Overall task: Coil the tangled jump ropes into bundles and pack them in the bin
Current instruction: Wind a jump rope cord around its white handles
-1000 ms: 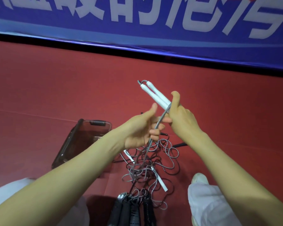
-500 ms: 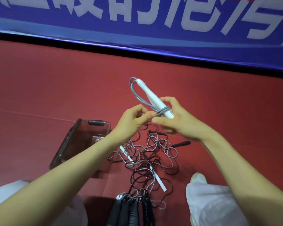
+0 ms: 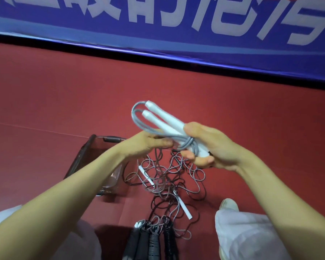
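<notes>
My right hand [image 3: 212,147] grips the two white handles [image 3: 163,121] of a grey jump rope, held side by side and pointing up to the left. The grey cord [image 3: 188,145] is wound around the handles near my fingers and loops out past their tips. My left hand [image 3: 148,143] pinches that cord just left of the handles. Below my hands a tangle of grey and dark ropes [image 3: 167,182] with loose white handles lies on the red floor. The dark transparent bin [image 3: 94,162] stands to the left, partly hidden by my left forearm.
Several coiled black rope bundles [image 3: 150,239] lie at the bottom centre, between my knees in white trousers [image 3: 248,235]. A white shoe tip [image 3: 229,204] sits right of the tangle. A blue banner [image 3: 158,25] runs along the far edge of the red floor.
The cord went from hanging straight down to being wound around the white handles. My left hand moved from beside the handles to the left, drawing the cord across.
</notes>
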### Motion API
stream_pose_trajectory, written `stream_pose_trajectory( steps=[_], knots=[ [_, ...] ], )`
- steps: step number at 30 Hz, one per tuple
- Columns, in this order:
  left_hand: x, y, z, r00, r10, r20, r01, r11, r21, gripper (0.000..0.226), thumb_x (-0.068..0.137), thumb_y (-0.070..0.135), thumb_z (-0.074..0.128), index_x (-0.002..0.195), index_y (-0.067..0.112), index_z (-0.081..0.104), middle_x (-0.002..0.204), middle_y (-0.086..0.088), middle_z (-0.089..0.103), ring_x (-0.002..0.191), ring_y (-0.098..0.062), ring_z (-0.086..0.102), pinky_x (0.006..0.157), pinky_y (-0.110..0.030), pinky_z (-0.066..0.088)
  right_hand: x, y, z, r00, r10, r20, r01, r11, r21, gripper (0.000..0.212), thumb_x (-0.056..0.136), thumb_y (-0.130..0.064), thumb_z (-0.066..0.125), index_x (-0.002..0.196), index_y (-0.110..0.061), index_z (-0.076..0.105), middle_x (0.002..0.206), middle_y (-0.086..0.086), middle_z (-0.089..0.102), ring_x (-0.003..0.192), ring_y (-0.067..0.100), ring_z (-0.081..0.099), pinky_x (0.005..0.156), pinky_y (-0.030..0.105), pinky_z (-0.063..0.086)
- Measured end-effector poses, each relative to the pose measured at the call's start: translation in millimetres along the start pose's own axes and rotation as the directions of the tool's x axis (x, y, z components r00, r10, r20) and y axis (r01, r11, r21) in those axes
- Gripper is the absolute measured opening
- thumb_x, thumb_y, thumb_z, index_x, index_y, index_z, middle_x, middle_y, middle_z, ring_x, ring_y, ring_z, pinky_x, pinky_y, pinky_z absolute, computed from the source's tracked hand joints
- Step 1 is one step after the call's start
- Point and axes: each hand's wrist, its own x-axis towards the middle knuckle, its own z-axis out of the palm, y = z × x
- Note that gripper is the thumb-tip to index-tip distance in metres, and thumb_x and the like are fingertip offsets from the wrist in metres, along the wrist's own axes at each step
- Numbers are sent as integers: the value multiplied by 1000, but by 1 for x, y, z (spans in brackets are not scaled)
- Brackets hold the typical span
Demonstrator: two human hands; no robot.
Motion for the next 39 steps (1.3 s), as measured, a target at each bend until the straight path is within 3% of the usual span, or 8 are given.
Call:
stream_pose_trajectory(
  steps=[3, 9, 16, 23, 31, 34, 36, 39],
  knots=[
    [16, -54, -29, 943, -296, -150, 310, 947, 81, 31, 82, 24, 77, 109, 13, 66, 107, -11, 70, 108, -34, 64, 84, -39, 57, 1, 7, 4, 972, 165, 167, -165, 986, -11, 27, 88, -37, 50, 93, -10, 49, 57, 5, 49, 32, 5, 26, 33, 13, 14],
    [-14, 54, -7, 994, 9, 107, -27, 986, 166, 12, 71, 4, 80, 71, 14, 74, 70, -2, 66, 65, -7, 56, 65, -20, 44, 11, 27, -3, 871, 460, 170, -372, 846, -382, 32, 92, -29, 63, 102, -15, 37, 63, 7, 52, 34, 7, 30, 34, 15, 18],
    [-12, 43, 25, 982, 188, -17, -147, 822, 550, 23, 77, 22, 80, 98, 14, 73, 75, 11, 58, 61, 4, 52, 60, -15, 37, 31, 40, -10, 936, 91, -340, -350, 150, -925, 37, 96, -41, 51, 116, -11, 43, 111, 14, 61, 94, 34, 60, 71, 37, 41],
    [-8, 48, 25, 921, -389, 5, 389, 921, -2, 42, 90, 50, 57, 90, 8, 62, 62, -9, 65, 38, -9, 32, 44, -24, 22, 30, 28, -12, 842, -417, -342, -379, -7, -925, 41, 101, -38, 43, 124, -6, 34, 114, 13, 52, 96, 43, 61, 64, 40, 35],
    [-6, 53, 27, 929, -365, -58, 253, 742, -621, 15, 95, 17, 56, 90, 10, 68, 59, 6, 52, 54, -7, 35, 54, -16, 37, 26, 25, -17, 725, -626, -288, -341, 38, -939, 36, 97, -29, 54, 114, 2, 47, 96, 19, 57, 72, 44, 64, 50, 34, 26],
    [-5, 41, 25, 842, 91, -531, -136, 990, -46, 8, 90, 16, 65, 89, 11, 72, 67, 3, 61, 62, -16, 48, 63, -29, 44, 29, 25, -17, 721, -611, -327, -369, 61, -927, 38, 100, -34, 46, 119, -1, 40, 104, 16, 57, 81, 43, 64, 56, 36, 30],
    [-8, 34, 29, 656, 625, -422, -190, 678, 710, 13, 93, 25, 61, 98, 17, 70, 75, 2, 61, 64, -18, 55, 57, -29, 44, 30, 21, -17, 714, -600, -361, -354, 136, -925, 36, 100, -34, 45, 117, -3, 37, 107, 17, 57, 82, 44, 62, 58, 37, 31],
    [-11, 42, 43, 682, 540, -493, -222, 795, 564, 21, 96, 34, 57, 88, 21, 71, 75, 7, 61, 65, -8, 52, 61, -24, 39, 29, 17, -18, 689, -599, -409, -302, 275, -913, 33, 99, -33, 47, 112, -5, 35, 104, 18, 58, 76, 45, 57, 58, 39, 34]
  ],
)
